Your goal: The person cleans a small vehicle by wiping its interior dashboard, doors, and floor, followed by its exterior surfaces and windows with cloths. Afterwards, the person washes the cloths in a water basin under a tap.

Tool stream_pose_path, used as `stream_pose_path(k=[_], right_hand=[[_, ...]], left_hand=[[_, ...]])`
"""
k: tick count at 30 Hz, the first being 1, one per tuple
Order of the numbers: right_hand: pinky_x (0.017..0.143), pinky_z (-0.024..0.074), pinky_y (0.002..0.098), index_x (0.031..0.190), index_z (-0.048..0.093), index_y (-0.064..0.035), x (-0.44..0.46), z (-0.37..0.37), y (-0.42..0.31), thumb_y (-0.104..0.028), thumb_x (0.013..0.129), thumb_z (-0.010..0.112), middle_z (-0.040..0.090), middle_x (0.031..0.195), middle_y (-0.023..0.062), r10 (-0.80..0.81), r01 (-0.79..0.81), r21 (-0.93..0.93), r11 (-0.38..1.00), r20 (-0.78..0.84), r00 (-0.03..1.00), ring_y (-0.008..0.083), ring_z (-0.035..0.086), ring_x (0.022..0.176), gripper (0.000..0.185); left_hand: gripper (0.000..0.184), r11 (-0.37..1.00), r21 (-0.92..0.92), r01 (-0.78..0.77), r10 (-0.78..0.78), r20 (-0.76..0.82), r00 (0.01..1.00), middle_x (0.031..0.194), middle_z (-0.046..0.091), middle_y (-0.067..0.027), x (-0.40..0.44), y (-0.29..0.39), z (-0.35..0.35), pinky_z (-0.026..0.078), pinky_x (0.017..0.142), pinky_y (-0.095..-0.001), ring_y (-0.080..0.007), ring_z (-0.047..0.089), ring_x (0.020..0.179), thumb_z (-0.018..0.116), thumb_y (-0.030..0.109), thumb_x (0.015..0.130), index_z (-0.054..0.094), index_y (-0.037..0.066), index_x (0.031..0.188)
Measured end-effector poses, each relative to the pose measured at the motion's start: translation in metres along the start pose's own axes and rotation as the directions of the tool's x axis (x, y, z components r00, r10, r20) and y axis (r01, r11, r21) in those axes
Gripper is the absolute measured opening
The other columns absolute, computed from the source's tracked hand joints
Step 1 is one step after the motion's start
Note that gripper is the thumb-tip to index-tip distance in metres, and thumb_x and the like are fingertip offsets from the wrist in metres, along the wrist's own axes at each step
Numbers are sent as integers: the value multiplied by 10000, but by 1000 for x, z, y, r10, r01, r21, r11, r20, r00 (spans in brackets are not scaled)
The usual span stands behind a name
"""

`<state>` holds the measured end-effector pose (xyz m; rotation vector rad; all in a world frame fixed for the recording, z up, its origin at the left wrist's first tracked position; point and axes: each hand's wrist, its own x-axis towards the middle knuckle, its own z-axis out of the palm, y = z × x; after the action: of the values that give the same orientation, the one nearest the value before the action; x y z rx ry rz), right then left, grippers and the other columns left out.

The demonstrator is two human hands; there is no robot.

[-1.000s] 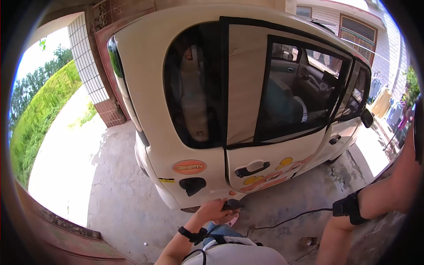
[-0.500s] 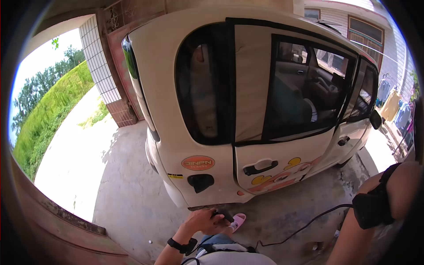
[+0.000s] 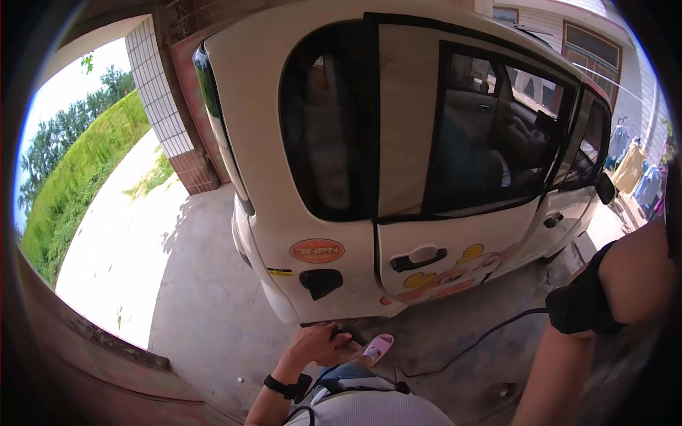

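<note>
My left hand (image 3: 317, 345) is low in front of my body, below the rear side of a white minicar (image 3: 305, 280). Its fingers are curled, and a small dark thing I cannot make out shows at them. A black band (image 3: 288, 388) circles that wrist. My right hand (image 3: 636, 273) is raised close to the camera at the right edge, its fingers out of sight. A black box on a strap (image 3: 581, 307) sits at that wrist, and a black cable (image 3: 472, 346) runs from it toward my waist. A black cap-like cover (image 3: 321, 283) is on the car's side, near an orange round sticker (image 3: 317, 250).
The car's side door handle (image 3: 419, 258) and cartoon decal (image 3: 455, 278) face me. A pink slipper (image 3: 379, 346) is on my foot on the concrete floor (image 3: 202, 284). A tiled pillar (image 3: 160, 92) stands left. Clothes (image 3: 632, 170) hang at the right.
My right arm has moved up and left in view, with the strapped box. My left hand has shifted slightly up and left. The car sits a little higher in view.
</note>
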<state>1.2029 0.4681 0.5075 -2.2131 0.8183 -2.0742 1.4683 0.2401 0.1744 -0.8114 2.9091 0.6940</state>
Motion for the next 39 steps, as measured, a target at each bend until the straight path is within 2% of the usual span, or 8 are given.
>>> stream_pose_path(k=[7,11,23,25,28,34,36,39], right_hand=[[1014,418,446,1440,317,22,-52,-3,76,-529,1016,209,618,1180,231,215,-211,89,973,-37,976,343,631,1069,704],[845,517,340,1252,555,-1,-235,16,180,-290,998,511,686,1064,167,872,-908,-213,360,-268,409,247,675,980,386],[876,498,336,1373,495,-132,-387,110,123,-399,955,570,634,1208,137,999,-942,-336,19,36,7,234,630,1064,501],[961,470,353,1457,381,-195,-362,120,101,-432,944,582,540,1321,70,990,-854,503,-133,31,-137,204,561,1162,600],[976,478,389,1458,359,-161,-391,124,87,-417,939,596,478,1349,39,999,-381,924,37,-20,49,180,516,1205,626],[800,540,399,1315,472,-91,-452,95,28,-345,957,571,602,1130,58,994,-454,887,86,-47,96,173,612,878,450],[679,562,384,1292,489,-131,-484,88,18,-357,977,534,620,1064,24,989,-465,882,73,-6,145,171,594,748,390],[721,555,386,1225,531,-102,-532,69,27,-331,977,521,624,902,1,864,-714,677,179,-455,-215,168,541,585,337]], left_hand=[[527,1000,0,27,-27,0,1000,1007,685,-179,5,-9,13,528,793,-444,-349,659,944,523,532,886,639,76,1124],[506,995,14,98,-99,81,992,1029,682,-180,6,0,-1,520,815,-438,-349,651,968,532,510,878,645,75,1112],[485,976,-79,-204,210,90,973,1019,666,-211,45,33,17,509,800,-446,-395,640,930,576,467,900,608,48,1142],[468,940,-236,-246,267,62,962,1034,660,-218,51,57,32,502,809,-451,-402,634,952,578,424,913,565,54,1200],[404,849,-471,-239,361,187,914,1051,649,-220,48,98,64,489,817,-470,-421,614,985,565,352,941,525,67,1225],[376,795,-389,-465,561,182,808,1015,633,-227,47,129,61,476,795,-494,-440,595,965,588,145,845,515,76,1207],[381,815,-355,-458,449,-115,886,972,639,-214,56,124,30,476,777,-483,-428,605,939,580,70,785,539,67,1163],[287,838,-359,-410,206,-489,848,911,628,-219,68,113,-48,482,695,-443,-426,610,883,577,41,791,557,62,1076]])
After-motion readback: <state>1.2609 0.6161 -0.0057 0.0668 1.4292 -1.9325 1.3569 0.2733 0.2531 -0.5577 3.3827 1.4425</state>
